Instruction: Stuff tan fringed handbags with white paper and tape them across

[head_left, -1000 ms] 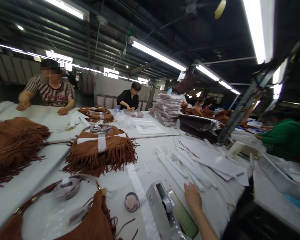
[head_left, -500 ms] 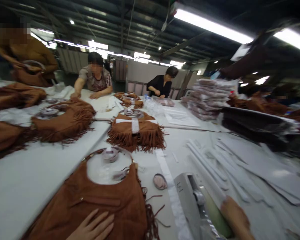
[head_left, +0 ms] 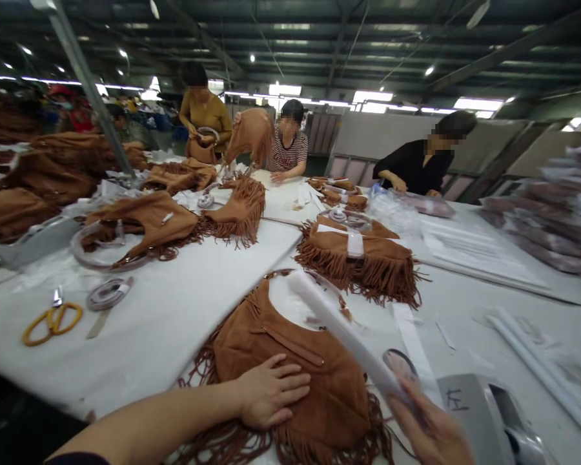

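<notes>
My left hand (head_left: 274, 391) lies flat, fingers spread, on the front of a brown suede handbag (head_left: 290, 349) with fringe. This bag rests on the white table with its handle pointing away from me. My right hand (head_left: 428, 420) is closed around the near end of a long white strip (head_left: 341, 323), somewhat blurred. The strip slants over the bag's right side, its far end above the handle opening. Close by my right hand are a small round dark-rimmed item (head_left: 401, 363) and a grey tape dispenser (head_left: 479, 413).
Another fringed bag (head_left: 358, 252) with a white band lies beyond. To the left are yellow-handled scissors (head_left: 53, 323), a coiled strap (head_left: 109, 294) and several brown bags (head_left: 145, 219). White strips (head_left: 547, 368) and stacked wrapped packs (head_left: 552, 213) lie right. Co-workers stand across the table.
The view has swung left. My right hand has brought the white strip from the table's right side over to the bag. My left hand stays on the bag. A co-worker's bag is now raised.
</notes>
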`<state>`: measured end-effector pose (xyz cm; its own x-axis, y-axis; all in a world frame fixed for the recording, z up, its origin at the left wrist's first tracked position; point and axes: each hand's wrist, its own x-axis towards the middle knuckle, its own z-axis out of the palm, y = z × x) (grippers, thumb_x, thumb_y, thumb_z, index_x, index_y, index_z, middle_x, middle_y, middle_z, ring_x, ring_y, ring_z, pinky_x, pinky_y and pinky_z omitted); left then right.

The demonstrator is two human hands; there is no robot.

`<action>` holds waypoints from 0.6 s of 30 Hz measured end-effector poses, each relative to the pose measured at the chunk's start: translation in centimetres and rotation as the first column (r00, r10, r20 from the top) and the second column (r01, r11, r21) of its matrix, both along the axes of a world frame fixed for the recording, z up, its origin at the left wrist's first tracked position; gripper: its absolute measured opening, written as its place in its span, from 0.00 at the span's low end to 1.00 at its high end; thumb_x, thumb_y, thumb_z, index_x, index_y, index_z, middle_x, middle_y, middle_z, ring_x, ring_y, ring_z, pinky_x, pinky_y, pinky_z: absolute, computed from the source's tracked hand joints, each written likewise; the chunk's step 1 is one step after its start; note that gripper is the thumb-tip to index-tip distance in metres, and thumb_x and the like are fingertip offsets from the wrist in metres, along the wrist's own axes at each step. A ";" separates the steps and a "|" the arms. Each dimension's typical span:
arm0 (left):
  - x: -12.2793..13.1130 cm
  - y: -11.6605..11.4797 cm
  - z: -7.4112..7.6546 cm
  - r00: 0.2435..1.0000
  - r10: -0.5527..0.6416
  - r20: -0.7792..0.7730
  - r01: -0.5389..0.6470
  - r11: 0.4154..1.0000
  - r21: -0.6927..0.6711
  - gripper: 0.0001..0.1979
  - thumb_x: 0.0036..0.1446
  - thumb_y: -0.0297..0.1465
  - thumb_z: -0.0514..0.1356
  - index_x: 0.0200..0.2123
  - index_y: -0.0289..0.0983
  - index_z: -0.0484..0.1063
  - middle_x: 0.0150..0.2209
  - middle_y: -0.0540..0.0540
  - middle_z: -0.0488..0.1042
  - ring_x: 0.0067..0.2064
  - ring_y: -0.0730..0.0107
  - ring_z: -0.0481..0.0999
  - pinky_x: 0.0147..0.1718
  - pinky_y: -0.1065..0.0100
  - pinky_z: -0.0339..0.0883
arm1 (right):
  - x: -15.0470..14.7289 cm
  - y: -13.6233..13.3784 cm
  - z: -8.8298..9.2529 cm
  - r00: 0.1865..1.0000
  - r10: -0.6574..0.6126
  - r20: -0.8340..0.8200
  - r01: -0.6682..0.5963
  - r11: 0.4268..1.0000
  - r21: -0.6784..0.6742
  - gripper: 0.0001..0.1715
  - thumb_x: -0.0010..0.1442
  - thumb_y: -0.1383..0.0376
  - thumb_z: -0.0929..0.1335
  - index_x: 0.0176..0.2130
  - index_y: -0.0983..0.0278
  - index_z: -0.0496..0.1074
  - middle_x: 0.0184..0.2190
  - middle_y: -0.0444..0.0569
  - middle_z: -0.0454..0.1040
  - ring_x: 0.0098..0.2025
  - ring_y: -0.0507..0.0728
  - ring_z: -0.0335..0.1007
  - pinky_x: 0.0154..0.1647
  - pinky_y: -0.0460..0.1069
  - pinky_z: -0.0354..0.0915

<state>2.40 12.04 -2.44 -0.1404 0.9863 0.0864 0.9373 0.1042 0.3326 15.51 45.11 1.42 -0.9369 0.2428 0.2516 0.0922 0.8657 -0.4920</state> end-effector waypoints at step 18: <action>0.5 -1.3 0.0 0.996 0.092 -0.013 -0.089 0.987 0.135 0.30 0.65 0.44 0.45 0.65 0.34 0.47 0.63 0.39 0.59 0.61 0.55 0.60 0.56 0.53 0.54 | -7.3 -11.3 -4.7 0.955 0.261 0.138 -0.281 0.948 0.152 0.16 0.65 0.63 0.58 0.46 0.63 0.69 0.41 0.53 0.76 0.43 0.60 0.74 0.45 0.54 0.70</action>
<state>2.87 10.73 -2.45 -0.2257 0.9490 0.2202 0.9323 0.1448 0.3315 8.21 33.84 -3.28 -0.9863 -0.0607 0.1537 -0.1100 0.9351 -0.3369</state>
